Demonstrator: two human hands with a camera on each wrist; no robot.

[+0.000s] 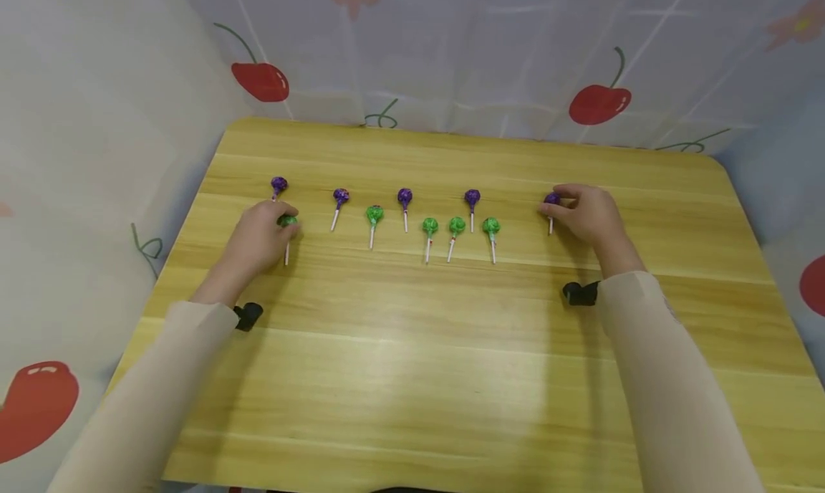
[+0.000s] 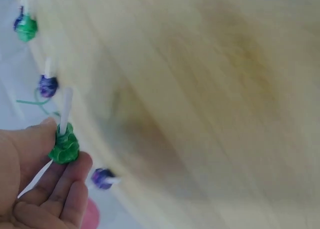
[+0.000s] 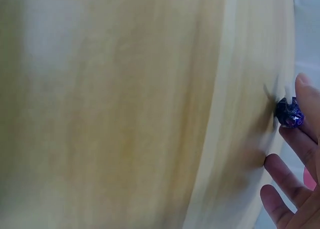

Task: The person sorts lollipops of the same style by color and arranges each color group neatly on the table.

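My left hand (image 1: pixel 261 229) pinches a green-wrapped lollipop (image 2: pixel 65 148) by its head, thumb on one side and fingers on the other. Just beyond that hand lies a purple lollipop (image 1: pixel 279 184). On the right, my right hand (image 1: pixel 589 212) holds another purple lollipop (image 3: pixel 289 112) between thumb and index finger, its other fingers spread apart. Between the hands, purple lollipops (image 1: pixel 473 198) lie in a loose back row. Several green lollipops (image 1: pixel 457 226) lie slightly nearer me, with white sticks pointing toward me.
The wooden table (image 1: pixel 412 378) has a patterned curtain (image 1: pixel 438 56) behind its far edge and more fabric along both sides. A black wrist-camera mount (image 1: pixel 581 294) juts from the right sleeve, and another mount (image 1: pixel 248 315) from the left.
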